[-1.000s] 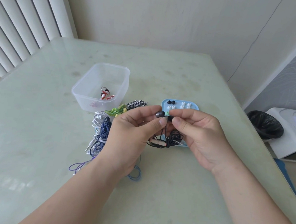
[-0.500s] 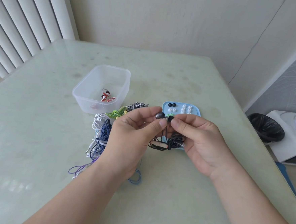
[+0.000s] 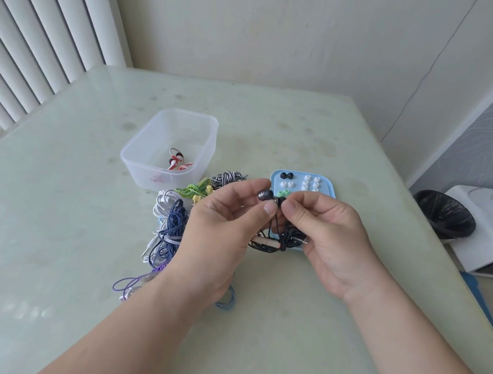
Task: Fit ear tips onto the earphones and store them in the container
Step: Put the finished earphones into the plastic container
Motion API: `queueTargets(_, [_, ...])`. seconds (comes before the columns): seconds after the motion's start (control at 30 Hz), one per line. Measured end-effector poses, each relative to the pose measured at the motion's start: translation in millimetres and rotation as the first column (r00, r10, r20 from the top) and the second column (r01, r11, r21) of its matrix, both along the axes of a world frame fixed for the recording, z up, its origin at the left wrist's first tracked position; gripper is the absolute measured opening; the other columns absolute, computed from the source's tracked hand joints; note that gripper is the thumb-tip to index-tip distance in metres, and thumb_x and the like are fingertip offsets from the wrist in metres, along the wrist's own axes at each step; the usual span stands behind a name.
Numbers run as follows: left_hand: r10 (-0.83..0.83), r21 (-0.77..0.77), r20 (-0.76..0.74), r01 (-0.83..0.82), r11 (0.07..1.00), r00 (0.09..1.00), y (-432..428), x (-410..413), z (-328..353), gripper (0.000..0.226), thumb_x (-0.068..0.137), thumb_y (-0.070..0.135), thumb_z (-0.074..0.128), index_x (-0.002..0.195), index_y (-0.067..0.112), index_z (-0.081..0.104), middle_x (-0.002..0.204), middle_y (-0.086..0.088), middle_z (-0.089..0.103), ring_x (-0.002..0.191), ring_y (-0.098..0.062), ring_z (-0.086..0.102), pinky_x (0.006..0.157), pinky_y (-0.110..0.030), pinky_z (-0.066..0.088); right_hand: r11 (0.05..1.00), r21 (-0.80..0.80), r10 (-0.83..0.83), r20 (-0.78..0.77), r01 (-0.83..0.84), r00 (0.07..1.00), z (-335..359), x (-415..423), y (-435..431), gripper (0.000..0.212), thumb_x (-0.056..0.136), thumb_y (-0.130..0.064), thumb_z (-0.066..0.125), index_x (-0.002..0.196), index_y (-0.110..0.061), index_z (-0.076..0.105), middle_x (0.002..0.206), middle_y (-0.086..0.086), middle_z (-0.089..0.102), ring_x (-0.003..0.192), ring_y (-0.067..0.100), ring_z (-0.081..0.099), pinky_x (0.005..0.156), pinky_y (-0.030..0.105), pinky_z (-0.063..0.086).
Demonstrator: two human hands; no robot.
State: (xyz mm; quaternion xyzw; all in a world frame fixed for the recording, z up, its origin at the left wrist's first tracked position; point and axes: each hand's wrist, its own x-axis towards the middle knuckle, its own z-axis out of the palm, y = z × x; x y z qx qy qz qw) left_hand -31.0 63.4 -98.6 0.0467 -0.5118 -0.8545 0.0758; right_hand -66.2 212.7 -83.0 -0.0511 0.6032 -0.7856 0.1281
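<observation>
Pinching a grey earbud [image 3: 265,194] between thumb and forefinger, the left hand [image 3: 221,232] held it raised above the table [image 3: 63,203], in front of the near left part of a blue tray [image 3: 331,190]. The right hand [image 3: 332,236] met it from the other side, its thumb and forefinger squeezing a black ear tip [image 3: 281,201] against the end of the earbud. Whether the tip was fully seated could not be told. The black cable [image 3: 276,238] of this earphone hung in a loose bundle between the two palms, covering the near end of the tray.

On the tray lay white ear tips [image 3: 311,182] in rows, a black pair [image 3: 287,175] at the far left corner and a green one [image 3: 282,193] just behind the earbud. To the left and farther back stood the clear plastic container [image 3: 142,162], open, with red-and-white earphones [image 3: 177,161] lying inside. Between the container and the left hand sat a pile of tangled earphones [image 3: 169,225] in white, dark blue and purple, with a green set [image 3: 194,190] and a black-and-white striped set [image 3: 230,176] beside it. A black-lined bin [image 3: 444,215] stood on the floor to the right of the table.
</observation>
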Motion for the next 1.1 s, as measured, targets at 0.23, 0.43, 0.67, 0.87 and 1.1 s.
queueTargets(0.23, [0.006,0.015,0.019,-0.006,1.000,1.000,1.0,-0.4,-0.1,0.031,0.079,0.009,0.077,0.109,0.016,0.079,0.091,-0.007,0.074,0.087,-0.026,0.070,0.089,-0.039,0.058,0.994,0.017,-0.102,-0.096,0.104,0.990,-8.3,6.2,-8.4,0.008,0.091,-0.002,0.069,0.087,-0.006,0.074,0.088,0.022,0.074,0.084,0.032,0.071,0.087,0.045,0.059])
queueTargets(0.43, [-0.012,0.036,0.009,0.012,0.999,1.000,0.0,-0.9,0.6,0.033,0.079,0.005,0.083,0.111,0.013,0.077,0.088,-0.007,0.073,0.087,-0.029,0.066,0.084,-0.035,0.059,0.993,-0.062,-0.100,-0.030,0.098,0.995,-7.9,7.2,-11.0,0.008,0.087,-0.008,0.070,0.092,-0.003,0.072,0.087,0.018,0.073,0.078,0.025,0.070,0.077,0.036,0.058])
queueTargets(0.67, [0.000,0.032,-0.011,0.001,0.999,1.000,1.0,0.3,1.1,0.032,0.079,0.003,0.081,0.110,0.013,0.077,0.089,-0.006,0.076,0.081,-0.023,0.071,0.081,-0.031,0.057,0.980,-0.054,-0.196,-0.037,0.194,0.980,-9.2,7.4,-10.8,0.019,0.078,-0.011,0.077,0.094,-0.001,0.076,0.090,0.021,0.076,0.080,0.030,0.071,0.084,0.043,0.059])
queueTargets(0.87, [0.067,0.002,0.028,-0.067,0.998,0.997,2.0,1.4,3.2,0.027,0.086,0.000,0.075,0.111,0.011,0.077,0.087,-0.004,0.076,0.081,-0.019,0.071,0.080,-0.029,0.057,0.964,0.037,-0.259,-0.110,0.264,0.960,-10.8,16.0,-14.2,0.013,0.090,-0.002,0.072,0.099,-0.007,0.079,0.093,0.009,0.080,0.091,0.022,0.077,0.083,0.028,0.059])
queueTargets(1.1, [0.071,0.000,0.028,-0.071,0.997,0.997,-1.1,1.8,8.8,0.026,0.087,-0.007,0.072,0.110,0.007,0.076,0.087,-0.005,0.078,0.078,-0.018,0.073,0.076,-0.026,0.058,0.987,-0.021,-0.158,0.004,0.158,0.987,0.6,14.3,-12.1,0.014,0.096,-0.008,0.064,0.099,-0.004,0.077,0.095,0.016,0.079,0.091,0.027,0.076,0.088,0.042,0.057])
